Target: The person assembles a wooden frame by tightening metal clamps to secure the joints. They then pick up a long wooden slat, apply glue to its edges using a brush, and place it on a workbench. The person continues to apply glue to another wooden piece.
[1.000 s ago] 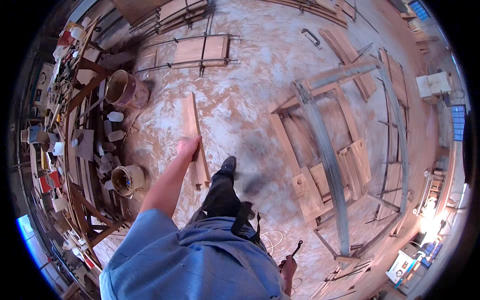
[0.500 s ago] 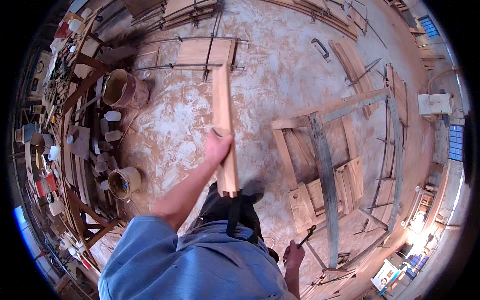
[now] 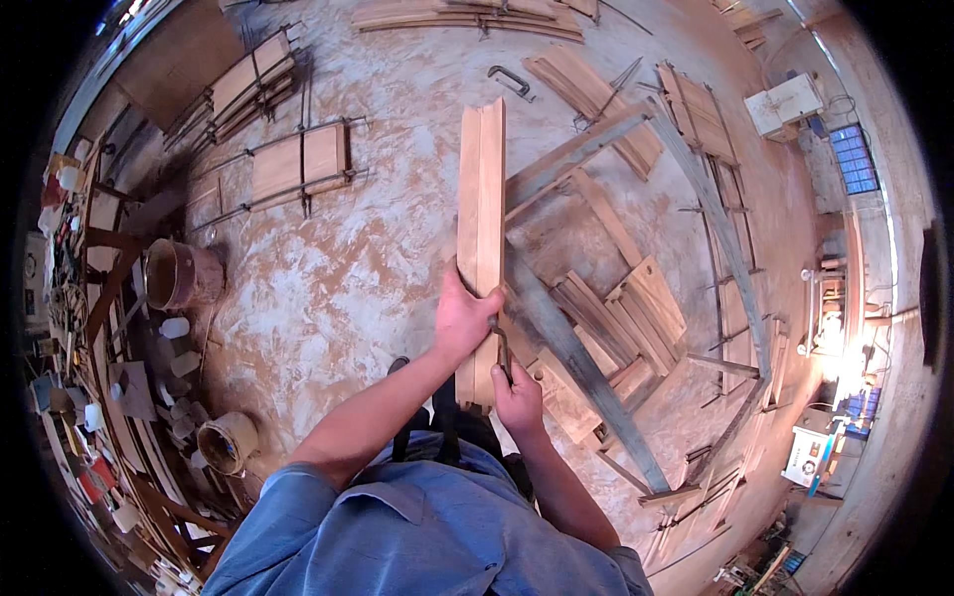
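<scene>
In front of my body, a long pale wooden piece (image 3: 481,199) with a lengthwise line along its face stands out away from me. My left hand (image 3: 465,316) is closed around its edge, a little below the middle, thumb across the face. Against the lower part of the wood is my right hand (image 3: 518,399), closed on a slim dark metal tool (image 3: 503,343) with a thicker end. That end lies beside my left thumb; I cannot make out the tool's exact kind. The lower end of the wood is partly hidden near my right hand.
To the right stands a grey wooden frame (image 3: 586,372) with loose boards (image 3: 606,328) inside it. Clamped panels (image 3: 298,167) lie at the far left, and a C-clamp (image 3: 511,81) lies ahead. Buckets (image 3: 227,442) and a cluttered rack (image 3: 109,268) line the left side.
My right hand has come up from the lower right with the dark tool to the wood. The wood, in my left hand, is turned to another face. The view has swung right.
</scene>
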Demonstrator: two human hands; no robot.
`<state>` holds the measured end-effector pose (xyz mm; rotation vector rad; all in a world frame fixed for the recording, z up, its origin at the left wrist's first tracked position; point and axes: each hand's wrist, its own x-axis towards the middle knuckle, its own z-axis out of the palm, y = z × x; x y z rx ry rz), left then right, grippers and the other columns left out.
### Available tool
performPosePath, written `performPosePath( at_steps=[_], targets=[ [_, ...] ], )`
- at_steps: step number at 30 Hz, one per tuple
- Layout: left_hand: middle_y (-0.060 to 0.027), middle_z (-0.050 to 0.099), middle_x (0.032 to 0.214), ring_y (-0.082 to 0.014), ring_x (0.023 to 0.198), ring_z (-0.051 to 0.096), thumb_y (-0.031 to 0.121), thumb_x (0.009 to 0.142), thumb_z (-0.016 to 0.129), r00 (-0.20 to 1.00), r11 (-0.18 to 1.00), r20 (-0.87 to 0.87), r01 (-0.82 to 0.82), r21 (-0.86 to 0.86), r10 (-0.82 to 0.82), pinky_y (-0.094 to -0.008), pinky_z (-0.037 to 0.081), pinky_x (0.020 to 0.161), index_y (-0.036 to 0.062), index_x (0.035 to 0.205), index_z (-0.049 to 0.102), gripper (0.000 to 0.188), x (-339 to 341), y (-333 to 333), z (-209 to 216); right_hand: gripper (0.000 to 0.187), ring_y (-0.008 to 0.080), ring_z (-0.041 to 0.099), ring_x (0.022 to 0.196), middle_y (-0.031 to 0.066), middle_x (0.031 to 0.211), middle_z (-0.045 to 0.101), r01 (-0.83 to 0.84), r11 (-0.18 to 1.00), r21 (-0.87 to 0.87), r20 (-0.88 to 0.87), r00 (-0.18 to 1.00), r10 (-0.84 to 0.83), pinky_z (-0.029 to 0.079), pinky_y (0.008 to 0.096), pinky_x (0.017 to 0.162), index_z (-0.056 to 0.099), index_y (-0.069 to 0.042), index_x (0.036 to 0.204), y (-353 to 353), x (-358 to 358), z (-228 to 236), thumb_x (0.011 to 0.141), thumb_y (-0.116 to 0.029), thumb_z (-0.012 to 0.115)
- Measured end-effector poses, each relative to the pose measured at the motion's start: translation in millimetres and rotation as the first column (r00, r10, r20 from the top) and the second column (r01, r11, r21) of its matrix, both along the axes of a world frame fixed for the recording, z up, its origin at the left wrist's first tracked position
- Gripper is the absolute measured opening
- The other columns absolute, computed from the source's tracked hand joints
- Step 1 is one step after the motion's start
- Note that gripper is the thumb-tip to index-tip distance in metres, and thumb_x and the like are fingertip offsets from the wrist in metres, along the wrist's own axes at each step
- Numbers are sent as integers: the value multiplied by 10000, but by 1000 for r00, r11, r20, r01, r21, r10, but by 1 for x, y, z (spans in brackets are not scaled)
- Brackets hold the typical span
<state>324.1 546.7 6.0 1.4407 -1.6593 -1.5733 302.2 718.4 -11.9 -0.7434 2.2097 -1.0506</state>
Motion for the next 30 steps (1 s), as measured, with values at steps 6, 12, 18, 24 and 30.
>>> performPosePath(
  at_steps=[6, 12, 18, 24, 30],
  targets=[
    [-255, 574, 1188, -369, 1058, 596, 297, 755, 746, 975, 997, 215, 72, -40, -62, -420, 463, 923, -32, 1380, 317, 827, -41, 26, -37, 426, 131, 622, 974, 92, 1076, 676, 67, 998, -13, 409, 911, -56, 482, 294, 860, 546, -55, 1313, 24, -42, -39, 905, -161, 613],
    [-186, 622, 1113, -280, 988, 621, 289, 858, 687, 1000, 972, -8, 10, 236, -8, -377, 491, 866, -33, 1330, 409, 635, -37, 36, -87, 436, 112, 589, 985, 55, 1135, 643, 139, 979, -151, 612, 791, -18, 470, 272, 877, 530, -12, 1326, 41, -69, -73, 907, -106, 603],
    [-90, 644, 1023, -192, 884, 632, 205, 863, 699, 966, 840, -241, 55, 539, 92, -343, 529, 790, -9, 1189, 510, 433, -35, 38, -93, 341, 71, 571, 905, 10, 1025, 640, 114, 972, -207, 479, 878, -1, 469, 242, 810, 577, 18, 1239, 41, -72, -80, 912, -82, 582],
    [-106, 661, 1024, -205, 915, 649, 123, 843, 711, 934, 723, -330, 132, 679, 139, -361, 537, 821, 3, 1216, 510, 440, -36, 33, -83, 389, 110, 625, 926, 116, 1024, 692, 80, 989, -128, 487, 873, -7, 493, 289, 827, 598, 4, 1208, 45, -80, -73, 874, -191, 642],
    [-104, 659, 1003, -222, 843, 658, 100, 826, 697, 965, 694, -257, 154, 704, 46, -378, 556, 777, 5, 1172, 528, 396, -28, 14, -88, 288, 163, 651, 801, 124, 858, 688, 98, 994, -45, 326, 942, -79, 506, 324, 728, 658, -14, 1067, 44, -68, -66, 868, -222, 646]
  ],
)
